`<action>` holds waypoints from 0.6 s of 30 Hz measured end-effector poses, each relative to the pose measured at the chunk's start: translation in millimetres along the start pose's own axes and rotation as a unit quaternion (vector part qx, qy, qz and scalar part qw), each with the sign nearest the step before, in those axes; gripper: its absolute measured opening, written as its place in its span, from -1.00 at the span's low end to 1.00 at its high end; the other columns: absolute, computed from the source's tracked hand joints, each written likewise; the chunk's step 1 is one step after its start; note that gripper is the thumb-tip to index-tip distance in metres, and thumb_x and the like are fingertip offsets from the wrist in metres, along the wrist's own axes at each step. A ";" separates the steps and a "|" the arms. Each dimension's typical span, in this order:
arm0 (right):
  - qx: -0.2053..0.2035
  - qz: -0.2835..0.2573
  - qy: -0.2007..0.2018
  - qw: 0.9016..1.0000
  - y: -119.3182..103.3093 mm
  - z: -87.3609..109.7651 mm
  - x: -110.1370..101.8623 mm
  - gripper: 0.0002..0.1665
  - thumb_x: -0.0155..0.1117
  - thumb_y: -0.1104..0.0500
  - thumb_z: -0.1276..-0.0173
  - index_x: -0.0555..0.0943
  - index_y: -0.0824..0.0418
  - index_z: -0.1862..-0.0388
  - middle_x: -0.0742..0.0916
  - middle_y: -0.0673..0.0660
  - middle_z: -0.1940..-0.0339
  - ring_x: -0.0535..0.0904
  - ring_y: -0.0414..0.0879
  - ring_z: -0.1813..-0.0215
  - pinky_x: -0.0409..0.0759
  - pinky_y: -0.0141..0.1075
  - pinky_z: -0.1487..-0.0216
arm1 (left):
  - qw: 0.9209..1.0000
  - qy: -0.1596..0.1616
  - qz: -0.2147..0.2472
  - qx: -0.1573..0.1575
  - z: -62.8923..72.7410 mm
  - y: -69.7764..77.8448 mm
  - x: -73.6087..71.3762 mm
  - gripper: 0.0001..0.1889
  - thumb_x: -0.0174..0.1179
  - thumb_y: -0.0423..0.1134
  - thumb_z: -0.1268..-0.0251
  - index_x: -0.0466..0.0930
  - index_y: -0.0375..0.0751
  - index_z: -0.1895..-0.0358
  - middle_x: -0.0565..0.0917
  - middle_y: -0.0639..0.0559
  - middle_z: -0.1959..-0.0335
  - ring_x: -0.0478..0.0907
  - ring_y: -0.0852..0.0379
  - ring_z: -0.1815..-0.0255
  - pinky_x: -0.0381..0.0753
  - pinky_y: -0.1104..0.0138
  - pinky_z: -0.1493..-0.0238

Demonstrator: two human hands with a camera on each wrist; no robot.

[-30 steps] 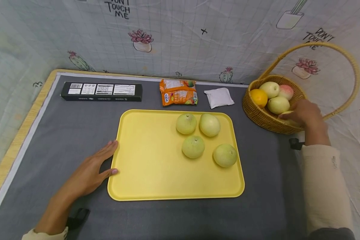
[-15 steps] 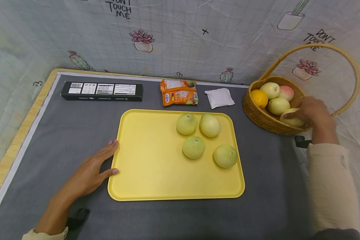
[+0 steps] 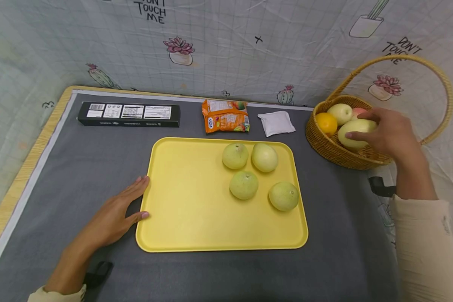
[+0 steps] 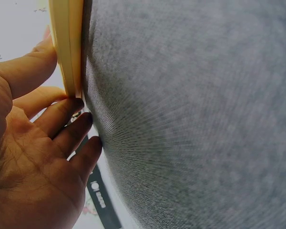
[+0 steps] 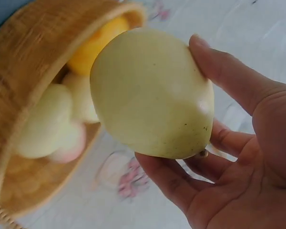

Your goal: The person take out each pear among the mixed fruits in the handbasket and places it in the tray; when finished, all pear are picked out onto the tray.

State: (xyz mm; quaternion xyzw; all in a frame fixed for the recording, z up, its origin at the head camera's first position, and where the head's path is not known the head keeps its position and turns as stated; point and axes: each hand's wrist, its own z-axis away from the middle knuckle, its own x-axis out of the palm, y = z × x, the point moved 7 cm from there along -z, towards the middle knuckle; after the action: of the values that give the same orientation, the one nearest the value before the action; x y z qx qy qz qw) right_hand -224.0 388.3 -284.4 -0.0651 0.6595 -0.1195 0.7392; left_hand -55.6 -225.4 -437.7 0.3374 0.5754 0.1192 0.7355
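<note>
My right hand (image 3: 396, 134) grips a pale green melon (image 5: 150, 93) above the wicker basket (image 3: 322, 149), thumb on one side and fingers on the other. Dark specks and a short stem stub show on its skin in the right wrist view. Below it in the basket lie an orange (image 3: 326, 124), a pinkish peach (image 5: 69, 143) partly covered by the hand in the head view, and more pale fruit. My left hand (image 3: 111, 218) rests at the left rim of a yellow tray (image 3: 185, 201), fingers extended. Several round pale green melons (image 3: 243, 185) sit on the tray's right half.
Along the back edge of the grey-covered table lie a long black box (image 3: 128, 115), an orange snack bag (image 3: 225, 116) and a small white packet (image 3: 276, 123). The basket's tall handle (image 3: 447, 96) arches behind the right hand. A patterned cloth hangs at the back.
My right hand has lifted the melon from the near right of the basket, up over the other fruit. The left hand and the tray stay in place.
</note>
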 end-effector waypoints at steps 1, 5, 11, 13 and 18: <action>-0.008 -0.005 0.006 1.000 -8.2 2.7 -0.5 -0.04 0.48 -0.31 -0.38 0.51 0.38 -0.43 0.58 0.54 -0.31 0.43 0.37 -0.11 0.37 0.02 0.08 | 1.000 -0.002 0.001 -0.002 -0.2 0.0 0.1 0.02 0.47 -0.09 -0.35 0.03 -0.06 -0.75 0.12 -0.12 -0.76 0.03 -0.26 -0.77 0.23 -0.33 -0.52; -0.041 -0.016 0.023 0.999 -40.7 14.1 -1.4 -0.08 0.54 -0.23 -0.36 0.53 0.36 -0.43 0.60 0.50 -0.32 0.47 0.34 -0.09 0.40 -0.05 0.10 | 1.000 -0.011 0.000 -0.011 -1.1 -0.5 0.8 0.04 0.48 -0.12 -0.33 0.01 -0.06 -0.76 0.10 -0.11 -0.77 0.02 -0.27 -0.77 0.22 -0.36 -0.52; -0.108 -0.020 0.051 0.993 -91.3 31.0 0.9 -0.18 0.68 -0.07 -0.24 0.60 0.29 -0.36 0.68 0.41 -0.24 0.51 0.28 -0.08 0.41 -0.10 0.11 | 1.000 -0.011 -0.004 -0.013 -1.6 0.4 0.9 0.04 0.48 -0.09 -0.33 0.03 -0.07 -0.75 0.11 -0.12 -0.77 0.04 -0.27 -0.77 0.24 -0.36 -0.51; -0.132 -0.020 0.058 0.989 -107.4 36.6 2.0 -0.20 0.72 -0.04 -0.20 0.64 0.26 -0.34 0.72 0.38 -0.21 0.53 0.26 -0.06 0.39 -0.06 0.08 | 1.000 -0.011 -0.001 -0.012 -1.6 0.9 0.7 0.03 0.47 -0.07 -0.33 0.03 -0.08 -0.75 0.11 -0.12 -0.77 0.03 -0.28 -0.77 0.23 -0.37 -0.52; -0.184 -0.040 0.045 0.981 -144.1 49.1 7.4 -0.26 0.74 0.03 -0.17 0.68 0.22 -0.29 0.75 0.32 -0.21 0.57 0.23 -0.10 0.42 0.01 -0.01 | 1.000 -0.017 0.004 -0.016 -1.6 0.8 1.2 0.04 0.47 -0.09 -0.34 0.00 -0.08 -0.76 0.09 -0.12 -0.77 0.01 -0.28 -0.78 0.21 -0.37 -0.54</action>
State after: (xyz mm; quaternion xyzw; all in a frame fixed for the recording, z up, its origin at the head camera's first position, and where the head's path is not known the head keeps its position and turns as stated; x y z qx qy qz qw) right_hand -187.7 244.6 -248.9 -0.2207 0.7000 -0.0283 0.6786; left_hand -56.6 -223.5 -438.3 0.3301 0.5594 0.1256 0.7499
